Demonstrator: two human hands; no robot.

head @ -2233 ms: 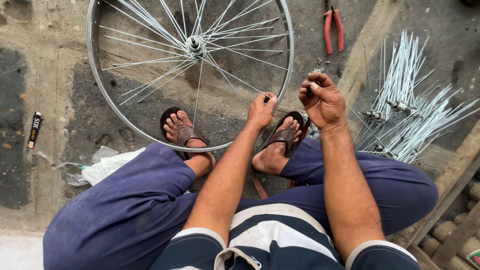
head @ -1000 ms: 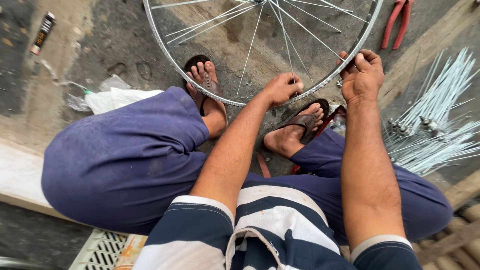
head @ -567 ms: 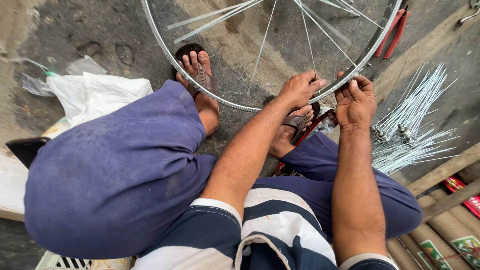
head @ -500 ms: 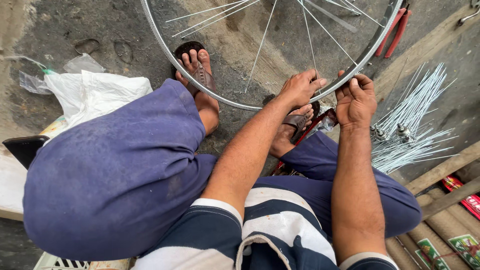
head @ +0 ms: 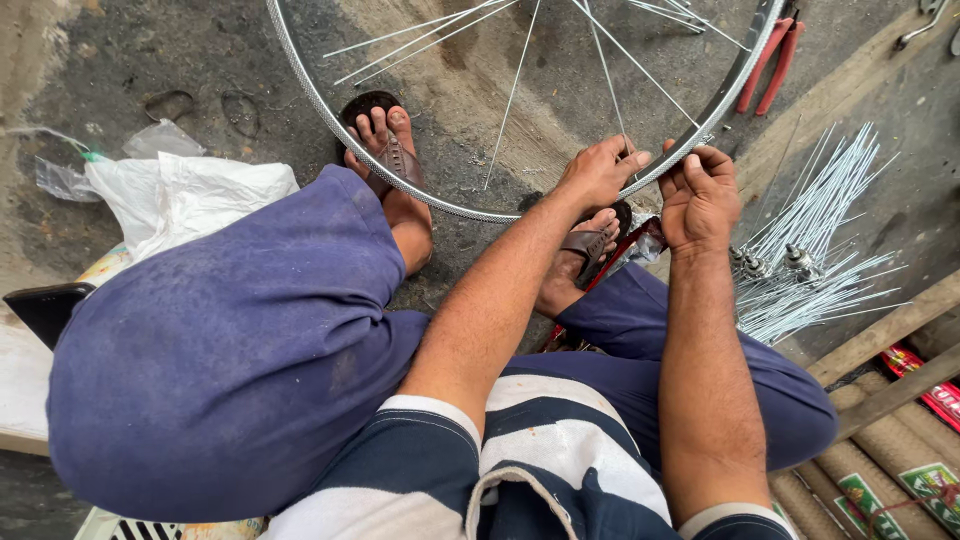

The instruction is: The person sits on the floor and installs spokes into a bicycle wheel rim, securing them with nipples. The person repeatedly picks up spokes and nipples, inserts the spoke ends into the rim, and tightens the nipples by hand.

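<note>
The round silver metal bicycle rim [head: 420,195] lies on the concrete floor [head: 150,50] against the feet, only partly laced — few spokes fitted. Left hand [head: 598,172] and right hand [head: 698,195] pinch its near edge, fingers pressed together; a pile of loose silver spokes [head: 820,250] waits at right.

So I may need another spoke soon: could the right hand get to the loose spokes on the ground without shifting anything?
Probably yes. The right hand is at the rim, and the spokes lie beside that forearm with nothing between them.

Navy-white striped shirt [head: 540,440], blue trousers [head: 230,350], sandals [head: 395,160]
</note>
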